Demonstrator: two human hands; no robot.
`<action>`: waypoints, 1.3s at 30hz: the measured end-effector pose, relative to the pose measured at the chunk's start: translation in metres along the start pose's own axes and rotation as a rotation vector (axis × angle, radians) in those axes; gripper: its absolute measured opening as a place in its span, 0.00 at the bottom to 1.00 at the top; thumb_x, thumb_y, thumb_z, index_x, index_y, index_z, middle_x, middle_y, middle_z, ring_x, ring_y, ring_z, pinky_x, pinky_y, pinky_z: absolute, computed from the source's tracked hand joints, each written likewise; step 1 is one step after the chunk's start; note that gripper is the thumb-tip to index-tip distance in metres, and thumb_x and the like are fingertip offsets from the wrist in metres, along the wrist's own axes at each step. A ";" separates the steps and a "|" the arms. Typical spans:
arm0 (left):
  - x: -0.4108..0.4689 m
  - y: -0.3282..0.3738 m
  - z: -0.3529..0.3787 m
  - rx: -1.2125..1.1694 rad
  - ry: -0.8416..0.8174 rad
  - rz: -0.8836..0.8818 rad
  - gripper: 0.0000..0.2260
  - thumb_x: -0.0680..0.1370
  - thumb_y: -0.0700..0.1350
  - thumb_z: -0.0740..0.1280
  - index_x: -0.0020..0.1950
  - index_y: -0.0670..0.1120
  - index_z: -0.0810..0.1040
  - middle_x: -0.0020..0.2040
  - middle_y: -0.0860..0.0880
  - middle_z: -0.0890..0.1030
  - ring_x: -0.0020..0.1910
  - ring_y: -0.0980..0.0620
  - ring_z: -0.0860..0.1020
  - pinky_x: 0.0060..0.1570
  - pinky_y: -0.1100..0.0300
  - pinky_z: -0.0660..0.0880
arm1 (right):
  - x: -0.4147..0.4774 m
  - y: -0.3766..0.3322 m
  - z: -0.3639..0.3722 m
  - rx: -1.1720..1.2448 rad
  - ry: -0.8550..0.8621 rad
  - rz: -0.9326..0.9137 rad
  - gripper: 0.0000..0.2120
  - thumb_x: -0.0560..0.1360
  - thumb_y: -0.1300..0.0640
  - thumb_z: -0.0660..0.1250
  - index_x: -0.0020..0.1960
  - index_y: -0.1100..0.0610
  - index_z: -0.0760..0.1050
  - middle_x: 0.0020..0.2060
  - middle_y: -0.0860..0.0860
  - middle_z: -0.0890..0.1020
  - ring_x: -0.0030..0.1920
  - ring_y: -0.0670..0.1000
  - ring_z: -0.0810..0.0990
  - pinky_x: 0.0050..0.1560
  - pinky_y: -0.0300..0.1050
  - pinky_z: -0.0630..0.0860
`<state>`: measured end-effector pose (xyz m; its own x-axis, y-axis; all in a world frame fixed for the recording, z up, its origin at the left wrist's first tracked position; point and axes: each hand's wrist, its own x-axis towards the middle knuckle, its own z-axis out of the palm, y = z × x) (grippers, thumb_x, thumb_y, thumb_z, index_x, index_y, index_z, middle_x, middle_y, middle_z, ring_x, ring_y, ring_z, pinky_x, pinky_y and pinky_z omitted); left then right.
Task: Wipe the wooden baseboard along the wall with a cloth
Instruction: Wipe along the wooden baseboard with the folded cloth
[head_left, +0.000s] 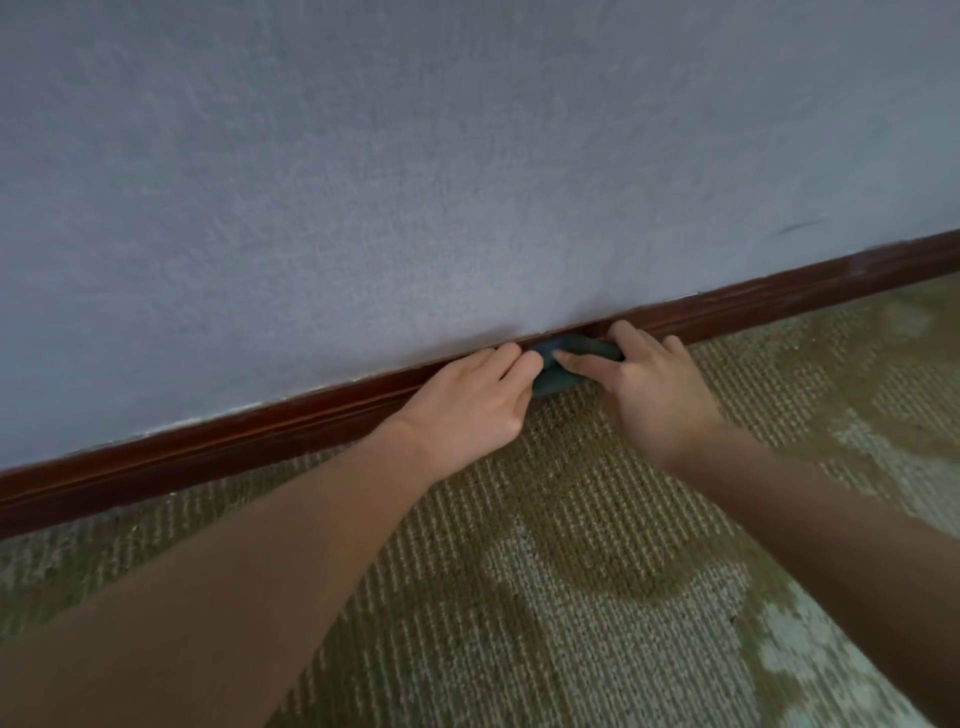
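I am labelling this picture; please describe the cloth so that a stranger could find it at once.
Follow the grey wall down to the red-brown baseboard above the carpet. Midway along it the left hand and right hand meet, with the cloth bunched between them against the wood. It is the only dark teal thing there.

A grey-blue textured wall (415, 156) rises above patterned olive carpet (519, 571).

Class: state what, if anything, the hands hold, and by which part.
A bunched dark cloth, pressed to the wooden baseboard: the left hand grips its left end, the right hand its right end.
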<state>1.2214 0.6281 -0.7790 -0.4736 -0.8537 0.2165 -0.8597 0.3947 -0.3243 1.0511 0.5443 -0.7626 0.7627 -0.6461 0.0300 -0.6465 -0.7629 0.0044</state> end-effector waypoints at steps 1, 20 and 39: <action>0.000 -0.003 -0.001 0.002 -0.006 0.015 0.12 0.65 0.38 0.75 0.48 0.40 0.83 0.42 0.49 0.78 0.40 0.52 0.76 0.38 0.63 0.74 | -0.001 -0.002 0.000 0.002 0.004 0.012 0.25 0.74 0.64 0.64 0.69 0.48 0.69 0.49 0.58 0.72 0.49 0.58 0.73 0.47 0.50 0.62; -0.014 -0.003 -0.008 -0.090 0.025 -0.098 0.08 0.68 0.32 0.71 0.45 0.37 0.82 0.40 0.47 0.77 0.37 0.51 0.75 0.35 0.61 0.72 | 0.005 -0.023 -0.006 -0.051 -0.070 0.066 0.27 0.76 0.61 0.60 0.72 0.44 0.61 0.53 0.52 0.67 0.55 0.54 0.68 0.50 0.48 0.58; -0.065 -0.017 -0.017 -0.082 -0.056 -0.153 0.13 0.66 0.34 0.75 0.49 0.37 0.82 0.42 0.46 0.79 0.39 0.51 0.76 0.37 0.62 0.75 | 0.015 -0.068 -0.007 -0.093 -0.135 -0.026 0.27 0.77 0.60 0.61 0.73 0.45 0.58 0.55 0.53 0.67 0.56 0.54 0.68 0.50 0.48 0.60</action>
<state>1.2634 0.6831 -0.7721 -0.3263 -0.9227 0.2053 -0.9349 0.2828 -0.2145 1.1065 0.5866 -0.7553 0.7712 -0.6277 -0.1056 -0.6204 -0.7784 0.0958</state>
